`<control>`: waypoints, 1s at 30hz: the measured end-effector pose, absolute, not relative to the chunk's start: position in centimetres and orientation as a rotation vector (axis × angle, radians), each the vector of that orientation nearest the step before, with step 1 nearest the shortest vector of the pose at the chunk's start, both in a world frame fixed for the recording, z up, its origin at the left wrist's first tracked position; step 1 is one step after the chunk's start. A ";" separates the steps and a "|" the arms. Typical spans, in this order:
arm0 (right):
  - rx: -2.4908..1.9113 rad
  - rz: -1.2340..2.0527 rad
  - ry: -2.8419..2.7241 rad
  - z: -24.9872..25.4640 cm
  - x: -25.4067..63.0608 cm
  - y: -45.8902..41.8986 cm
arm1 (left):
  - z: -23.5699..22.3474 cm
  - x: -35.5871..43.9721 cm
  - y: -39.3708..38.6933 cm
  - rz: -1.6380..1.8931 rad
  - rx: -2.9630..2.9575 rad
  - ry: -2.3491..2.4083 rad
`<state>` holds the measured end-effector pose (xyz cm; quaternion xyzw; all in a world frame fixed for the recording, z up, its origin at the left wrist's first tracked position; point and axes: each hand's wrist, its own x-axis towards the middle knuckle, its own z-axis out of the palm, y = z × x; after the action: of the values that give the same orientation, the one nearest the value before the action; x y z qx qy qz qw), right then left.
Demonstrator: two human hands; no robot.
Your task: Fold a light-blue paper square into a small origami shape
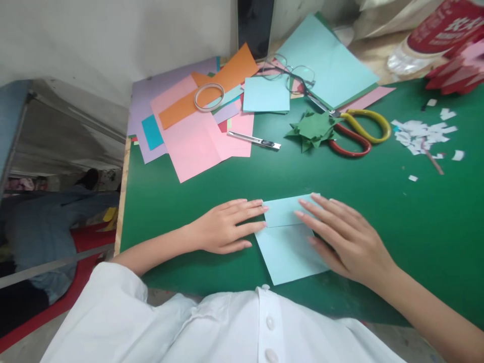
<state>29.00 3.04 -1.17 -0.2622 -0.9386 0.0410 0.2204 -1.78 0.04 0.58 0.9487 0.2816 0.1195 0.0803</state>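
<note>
A light blue sheet of paper (pixel 291 254) lies on the green table close to my body. Its far part is folded over toward me, and the flap's edge runs across the sheet. My left hand (pixel 227 226) is open and flat, its fingertips touching the paper's left edge by the flap. Over the right side of the sheet rests my right hand (pixel 346 237), fingers stretched out, with the fingertips on the folded flap. That hand hides the paper's right edge.
Beyond the hands lie a utility knife (pixel 254 140), scissors (pixel 350 128), a green folded paper piece (pixel 313 129), a tape roll (pixel 209 97), coloured paper (pixel 196 146), and glasses (pixel 289 70). White paper scraps (pixel 418 136) and a bottle (pixel 431 38) are at right.
</note>
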 end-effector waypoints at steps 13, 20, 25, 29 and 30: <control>-0.531 -0.107 -2.696 1.6 24.2 8.4 | -1.7 -13.9 20.6 0.646 2.479 1.826; -1.076 0.264 -2.727 3.5 16.1 20.4 | -3.6 -13.8 20.7 0.861 2.379 1.670; -1.424 0.357 -2.469 3.3 10.4 29.1 | -4.0 -14.0 20.0 0.889 2.344 1.649; -1.597 0.343 -2.377 3.0 7.9 31.9 | -4.4 -14.0 19.4 0.895 2.332 1.659; -1.622 0.345 -2.371 3.0 7.5 32.1 | -4.4 -13.9 19.1 0.889 2.338 1.671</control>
<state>7.47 32.10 3.02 -0.5564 -0.8131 0.1184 0.1236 -13.91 19.14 -4.44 0.7756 0.5542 0.2947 0.0667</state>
